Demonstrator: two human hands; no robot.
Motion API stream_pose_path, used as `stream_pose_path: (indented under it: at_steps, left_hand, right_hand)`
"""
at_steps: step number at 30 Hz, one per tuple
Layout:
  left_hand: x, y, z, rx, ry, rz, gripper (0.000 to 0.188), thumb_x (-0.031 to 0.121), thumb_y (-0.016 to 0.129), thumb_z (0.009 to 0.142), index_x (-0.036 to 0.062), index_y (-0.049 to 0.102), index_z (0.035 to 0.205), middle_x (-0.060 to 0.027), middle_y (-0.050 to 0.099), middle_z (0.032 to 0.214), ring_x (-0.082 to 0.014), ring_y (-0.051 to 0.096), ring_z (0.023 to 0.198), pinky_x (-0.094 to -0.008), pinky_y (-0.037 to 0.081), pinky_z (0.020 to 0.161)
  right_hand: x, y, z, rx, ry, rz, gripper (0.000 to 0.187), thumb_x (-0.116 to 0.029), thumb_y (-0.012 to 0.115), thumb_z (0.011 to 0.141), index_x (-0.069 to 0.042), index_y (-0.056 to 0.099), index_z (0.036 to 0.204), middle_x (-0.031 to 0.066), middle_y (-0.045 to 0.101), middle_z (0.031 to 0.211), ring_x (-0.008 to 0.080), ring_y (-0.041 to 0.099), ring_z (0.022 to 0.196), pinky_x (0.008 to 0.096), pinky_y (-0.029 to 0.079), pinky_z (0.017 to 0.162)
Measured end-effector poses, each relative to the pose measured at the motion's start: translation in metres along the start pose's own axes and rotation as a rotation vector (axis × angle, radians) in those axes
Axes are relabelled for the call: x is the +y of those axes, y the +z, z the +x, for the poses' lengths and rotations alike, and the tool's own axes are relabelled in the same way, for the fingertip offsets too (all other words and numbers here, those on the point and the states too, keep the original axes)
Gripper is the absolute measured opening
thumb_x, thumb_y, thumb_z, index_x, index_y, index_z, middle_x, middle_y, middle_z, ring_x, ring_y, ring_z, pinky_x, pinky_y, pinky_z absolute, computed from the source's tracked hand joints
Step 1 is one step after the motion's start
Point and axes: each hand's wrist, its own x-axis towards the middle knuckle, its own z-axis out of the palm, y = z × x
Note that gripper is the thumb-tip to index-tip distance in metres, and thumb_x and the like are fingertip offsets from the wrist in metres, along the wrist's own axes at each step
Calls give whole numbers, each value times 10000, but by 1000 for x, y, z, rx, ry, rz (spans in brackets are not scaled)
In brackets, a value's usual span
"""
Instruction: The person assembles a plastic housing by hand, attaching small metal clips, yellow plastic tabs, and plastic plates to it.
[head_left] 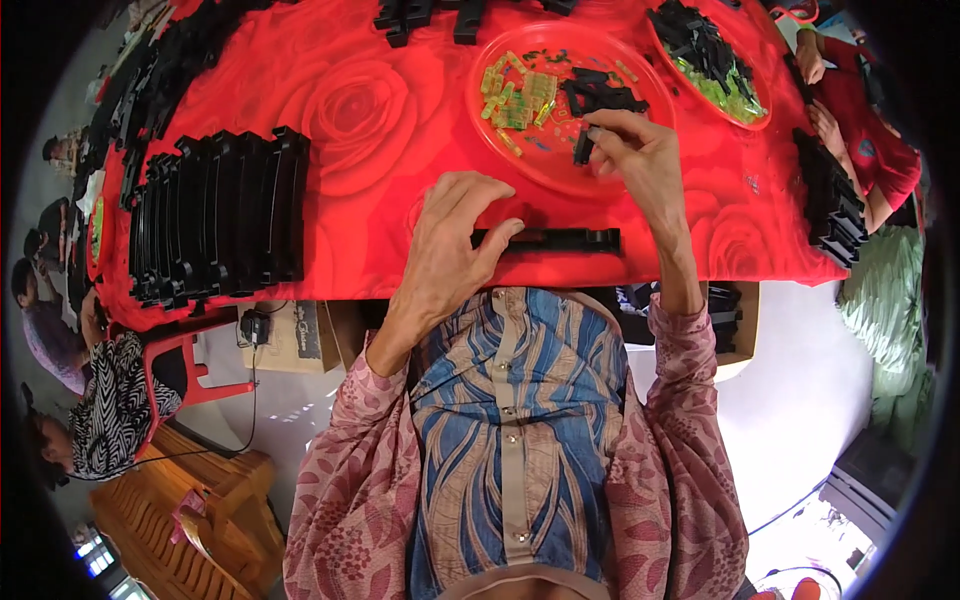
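Small black piece [583, 147] pinched at a red plate [550, 162]

The piece is grasped between the thumb and fingers of the right hand [642, 160], over the plate's near side. A single part seems to be being handled; a steady pinch and clearance of the rim appear called for. Beyond the grip, loose black parts [605, 95] are heaped; to its left, yellow-green pieces [535, 95] are scattered. Nearer the body, a long black part [570, 240] is laid on the red cloth [360, 250]. Beside it the left hand [455, 232] is held loosely curved, thumb and fingers parted; whether the part is touched cannot be told.
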Motion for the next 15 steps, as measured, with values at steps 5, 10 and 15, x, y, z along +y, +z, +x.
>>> stream_pose_path:
  at_steps: [5, 10, 15]
  left_hand:
    - [-3, 8, -9, -24, -17, -45, 289, 106, 750, 782, 13, 639, 1031, -150, 643, 1008, -334, 571, 1030, -423, 432, 885]
    - [-4, 7, -11, 23, -40, -55, 276, 95, 744, 802, -3, 641, 1039, -152, 660, 991, -324, 620, 941, -410, 483, 845]
    - [6, 4, -1, 58, -379, -725, 269, 132, 574, 987, -39, 575, 1196, -147, 676, 1019, -188, 663, 878, -276, 534, 760]
  right_hand:
    - [12, -2, -2, 96, -70, -122, 133, -22, 646, 874, 2, 726, 979, 31, 663, 718, 89, 622, 643, 232, 476, 547]
    - [5, -7, -8, 55, -31, 149, 124, -6, 646, 878, 23, 703, 984, 64, 683, 800, 124, 653, 698, 242, 507, 571]
    - [-17, -2, -38, -257, -117, 467, 120, 67, 643, 864, 45, 685, 975, 112, 680, 861, 166, 663, 713, 262, 531, 594]
